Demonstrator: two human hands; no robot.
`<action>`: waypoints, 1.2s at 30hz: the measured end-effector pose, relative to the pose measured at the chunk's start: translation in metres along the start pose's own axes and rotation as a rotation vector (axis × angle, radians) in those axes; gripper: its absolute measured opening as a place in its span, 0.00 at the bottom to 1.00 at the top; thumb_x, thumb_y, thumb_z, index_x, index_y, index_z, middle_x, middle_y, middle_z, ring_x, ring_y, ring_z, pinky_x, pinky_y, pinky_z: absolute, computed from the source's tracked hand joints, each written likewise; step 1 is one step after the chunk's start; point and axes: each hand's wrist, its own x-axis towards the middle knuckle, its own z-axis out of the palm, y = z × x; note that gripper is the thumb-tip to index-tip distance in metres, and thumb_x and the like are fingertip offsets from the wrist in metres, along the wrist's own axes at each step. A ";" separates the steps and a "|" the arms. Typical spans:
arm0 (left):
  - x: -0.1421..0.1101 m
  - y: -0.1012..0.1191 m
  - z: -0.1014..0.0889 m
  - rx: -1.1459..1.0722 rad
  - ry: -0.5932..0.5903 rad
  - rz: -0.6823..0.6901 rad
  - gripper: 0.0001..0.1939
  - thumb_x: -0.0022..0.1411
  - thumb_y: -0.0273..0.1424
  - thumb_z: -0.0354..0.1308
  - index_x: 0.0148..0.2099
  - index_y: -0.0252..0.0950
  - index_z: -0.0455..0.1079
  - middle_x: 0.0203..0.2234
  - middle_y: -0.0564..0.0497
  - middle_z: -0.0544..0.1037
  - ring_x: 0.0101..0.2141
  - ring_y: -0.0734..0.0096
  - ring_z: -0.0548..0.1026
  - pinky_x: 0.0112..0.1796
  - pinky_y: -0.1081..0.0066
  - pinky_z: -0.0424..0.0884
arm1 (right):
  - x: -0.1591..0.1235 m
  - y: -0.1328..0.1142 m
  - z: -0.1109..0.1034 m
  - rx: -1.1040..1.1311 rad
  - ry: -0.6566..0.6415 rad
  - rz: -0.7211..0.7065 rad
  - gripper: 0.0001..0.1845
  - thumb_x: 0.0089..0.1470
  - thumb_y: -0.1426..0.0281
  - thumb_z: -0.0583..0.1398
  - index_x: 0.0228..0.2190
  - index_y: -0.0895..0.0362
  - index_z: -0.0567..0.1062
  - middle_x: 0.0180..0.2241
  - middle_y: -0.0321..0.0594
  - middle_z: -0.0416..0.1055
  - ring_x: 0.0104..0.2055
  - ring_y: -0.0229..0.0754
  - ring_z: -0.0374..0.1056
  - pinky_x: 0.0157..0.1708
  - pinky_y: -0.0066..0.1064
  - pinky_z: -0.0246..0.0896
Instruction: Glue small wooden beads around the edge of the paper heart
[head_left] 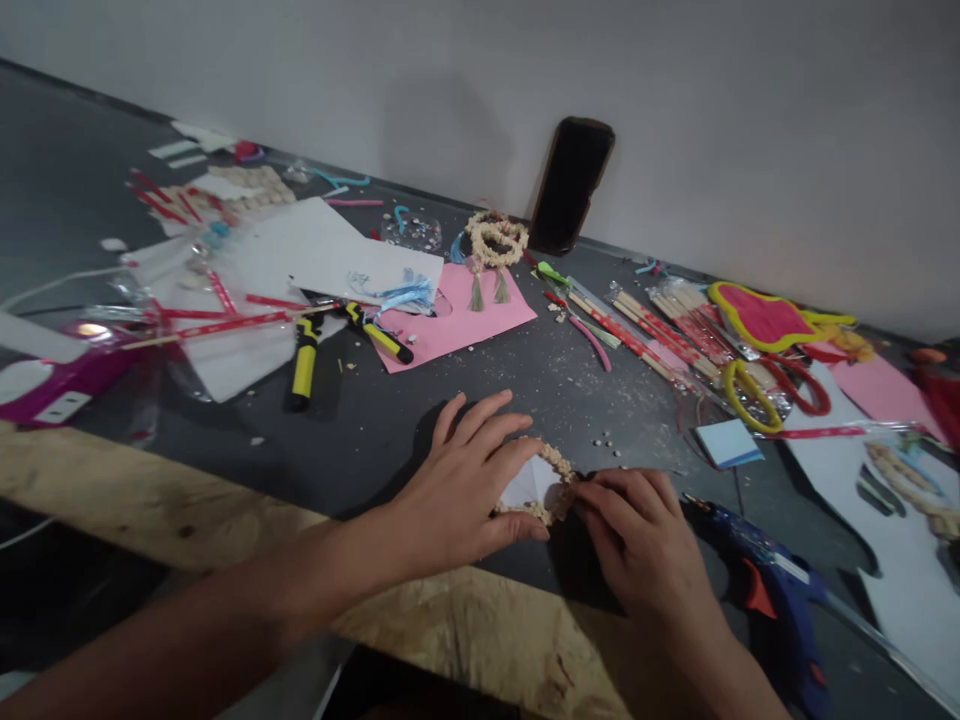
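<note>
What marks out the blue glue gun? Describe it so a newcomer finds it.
On the dark table, go to the person's right hand. The glue gun lies just to its right. Its dark blue body and orange-red trigger set it apart from the white paper beside it.

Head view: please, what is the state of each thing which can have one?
Black smartphone: leaning on wall, screen dark.
Yellow-and-black-handled pliers: handles spread apart.
Pink paper sheet: edge cut, lying flat.
Blue plastic glue gun: lying down, not held.
Beige beaded ring: held between left hand and right hand.
</note>
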 end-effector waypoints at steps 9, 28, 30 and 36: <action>0.002 -0.002 0.001 -0.033 -0.017 -0.085 0.39 0.54 0.59 0.49 0.58 0.36 0.60 0.58 0.44 0.63 0.62 0.51 0.48 0.59 0.47 0.39 | -0.001 0.002 0.005 -0.009 -0.015 0.007 0.07 0.55 0.72 0.58 0.36 0.56 0.76 0.34 0.43 0.71 0.38 0.44 0.61 0.39 0.38 0.60; 0.003 -0.006 0.003 -0.092 -0.005 -0.077 0.38 0.56 0.58 0.48 0.59 0.35 0.59 0.55 0.42 0.67 0.61 0.50 0.50 0.58 0.50 0.46 | -0.003 0.007 0.003 -0.080 0.014 0.032 0.05 0.54 0.69 0.60 0.34 0.54 0.75 0.34 0.40 0.72 0.37 0.44 0.63 0.35 0.36 0.56; 0.004 -0.006 0.003 -0.094 -0.007 -0.079 0.38 0.56 0.58 0.48 0.58 0.35 0.59 0.55 0.42 0.67 0.61 0.50 0.50 0.58 0.50 0.47 | -0.003 0.007 0.003 -0.081 0.009 0.033 0.05 0.54 0.69 0.60 0.34 0.54 0.75 0.34 0.40 0.72 0.37 0.44 0.63 0.36 0.36 0.56; 0.004 -0.006 0.002 -0.096 -0.028 -0.085 0.38 0.57 0.58 0.47 0.59 0.35 0.58 0.55 0.40 0.67 0.61 0.48 0.49 0.57 0.49 0.50 | -0.004 0.010 -0.003 -0.042 0.041 0.026 0.08 0.53 0.68 0.61 0.36 0.55 0.75 0.34 0.42 0.71 0.38 0.44 0.64 0.37 0.37 0.60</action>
